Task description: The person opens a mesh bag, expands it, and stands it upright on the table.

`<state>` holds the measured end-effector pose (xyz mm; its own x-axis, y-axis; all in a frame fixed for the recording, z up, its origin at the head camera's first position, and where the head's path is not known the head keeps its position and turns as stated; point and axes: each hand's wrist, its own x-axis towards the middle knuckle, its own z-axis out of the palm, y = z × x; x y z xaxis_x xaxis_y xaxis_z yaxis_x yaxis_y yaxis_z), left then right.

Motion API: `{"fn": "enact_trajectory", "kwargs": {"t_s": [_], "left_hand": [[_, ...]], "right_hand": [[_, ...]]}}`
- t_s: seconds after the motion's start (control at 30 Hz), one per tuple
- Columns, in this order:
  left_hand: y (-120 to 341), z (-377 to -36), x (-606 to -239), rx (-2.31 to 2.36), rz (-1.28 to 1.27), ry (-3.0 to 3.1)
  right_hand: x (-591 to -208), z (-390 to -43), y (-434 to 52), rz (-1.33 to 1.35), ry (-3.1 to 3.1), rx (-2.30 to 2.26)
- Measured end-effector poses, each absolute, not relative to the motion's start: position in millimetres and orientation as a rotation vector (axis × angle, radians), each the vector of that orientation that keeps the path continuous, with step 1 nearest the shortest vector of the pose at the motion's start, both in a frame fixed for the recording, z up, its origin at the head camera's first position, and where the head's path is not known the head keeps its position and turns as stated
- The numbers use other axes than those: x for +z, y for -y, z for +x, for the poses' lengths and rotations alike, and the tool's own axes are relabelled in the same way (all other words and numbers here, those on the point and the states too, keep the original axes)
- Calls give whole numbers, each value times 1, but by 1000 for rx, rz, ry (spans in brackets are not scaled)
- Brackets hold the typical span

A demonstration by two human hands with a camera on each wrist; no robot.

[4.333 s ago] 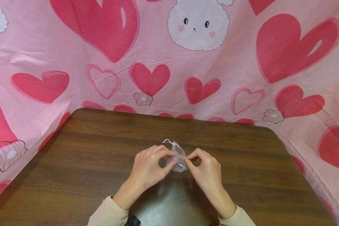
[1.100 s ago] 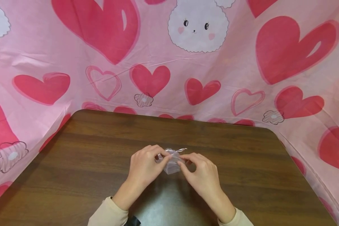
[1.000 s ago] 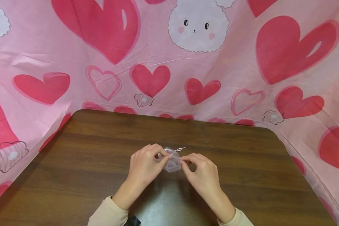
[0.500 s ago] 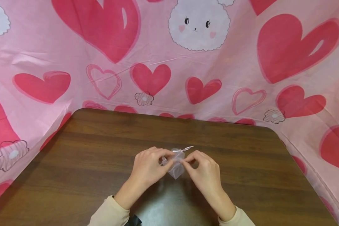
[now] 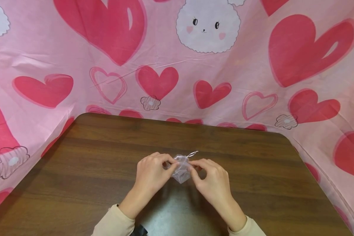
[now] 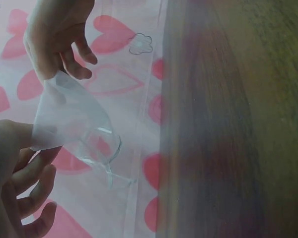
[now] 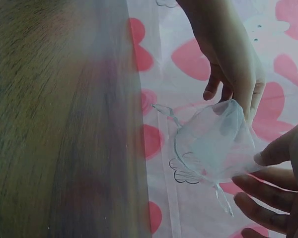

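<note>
A small sheer white drawstring pouch [image 5: 181, 173] hangs between my two hands above the table. My left hand [image 5: 151, 170] pinches its left side between thumb and forefinger. On the other side, my right hand [image 5: 213, 175] pinches the fabric the same way. A twisted white cord [image 5: 192, 154] sticks out from the pouch's far end. In the left wrist view the pouch [image 6: 74, 114] is spread between the hands, its cord end trailing away from them. The right wrist view shows cord ends at both sides of the gathered pouch [image 7: 208, 139].
A dark brown wooden table [image 5: 106, 144] lies beneath the hands. A pink cloth [image 5: 171, 59] printed with red hearts rises around its back and sides. A small black object [image 5: 139, 230] shows beside the left sleeve [image 5: 115, 221] at the front.
Both hands stay in nearly the same place, shifting the pouch slightly between them. Its cord pointed to the far left about four seconds ago and now points to the far right.
</note>
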<state>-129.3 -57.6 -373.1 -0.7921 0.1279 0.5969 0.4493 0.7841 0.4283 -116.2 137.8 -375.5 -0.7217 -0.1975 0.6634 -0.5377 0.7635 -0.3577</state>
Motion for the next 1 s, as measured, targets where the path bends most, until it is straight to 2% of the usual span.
{"fn": "enact_trajectory", "kwargs": {"t_s": [0.4,0.73,1.0], "left_hand": [[58,-130,-375,-773,-465,2442],[55,-131,-375,-838,-622,2348],[56,-132,-377,-789,-487,2335]], "right_hand": [[-376,-118,-140,522,2286,746],[-377,-119,-144,504,2282,743],[-377,-122,-144,545,2305,755]]}}
